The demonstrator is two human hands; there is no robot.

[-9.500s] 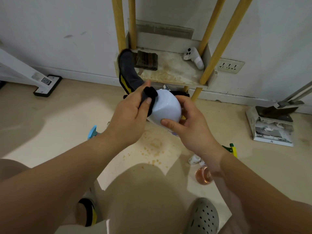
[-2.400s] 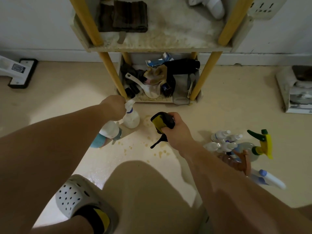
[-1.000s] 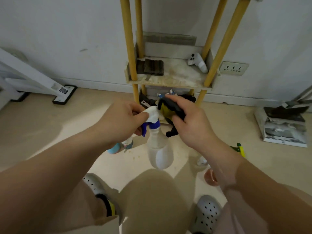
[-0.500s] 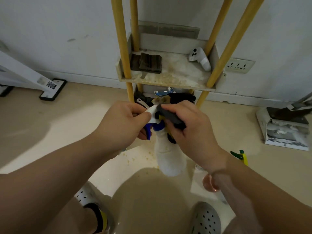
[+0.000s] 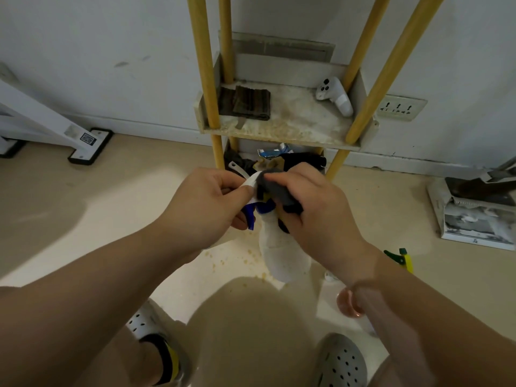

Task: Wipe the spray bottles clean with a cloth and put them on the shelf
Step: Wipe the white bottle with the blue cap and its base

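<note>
Both hands on one bottle: left hand (image 5: 208, 203) pinches white spray bottle (image 5: 282, 252) by its head; right hand (image 5: 315, 210) clamps dark cloth (image 5: 275, 188) on top, body hanging below.

Left hand (image 5: 205, 203) and right hand (image 5: 317, 216) meet, fingers curled, gripping.

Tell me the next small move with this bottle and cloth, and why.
Probably draw the cloth down the spray bottle: the right hand holds it bunched at the nozzle end, which the left hand pinches, and the white body below hangs uncovered.
</note>
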